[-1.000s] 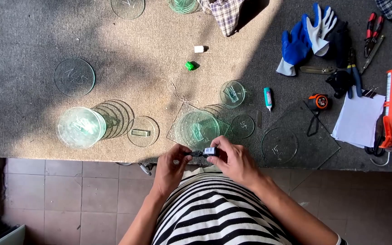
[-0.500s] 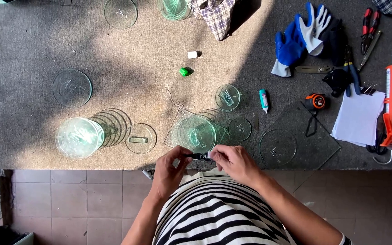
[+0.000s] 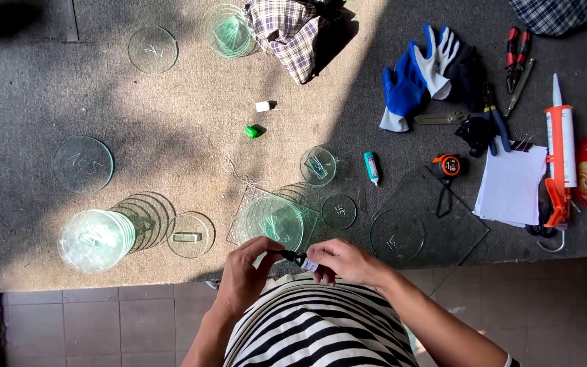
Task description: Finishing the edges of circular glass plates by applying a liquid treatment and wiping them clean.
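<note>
My right hand point(image 3: 344, 261) grips a small bottle point(image 3: 305, 262) with a white label and a dark tip, held sideways near the table's front edge. My left hand point(image 3: 246, 272) pinches the dark tip end of the same bottle. Just beyond my hands lies a stack of round glass discs point(image 3: 273, 221) on a square glass pane. A small glass disc point(image 3: 339, 211) and a larger one point(image 3: 397, 235) lie to the right of it.
A leaning stack of glass discs point(image 3: 96, 238) is at the left, with single discs point(image 3: 83, 164) beyond. Blue and white gloves point(image 3: 416, 75), pliers, a tape measure point(image 3: 448, 165), white paper point(image 3: 511, 185), a caulking gun point(image 3: 560, 160) and a plaid cloth point(image 3: 287, 27) lie further back.
The view has shifted so the table sits lower in frame. My hands stay together on the small bottle, with the left fingers now on its tip.
</note>
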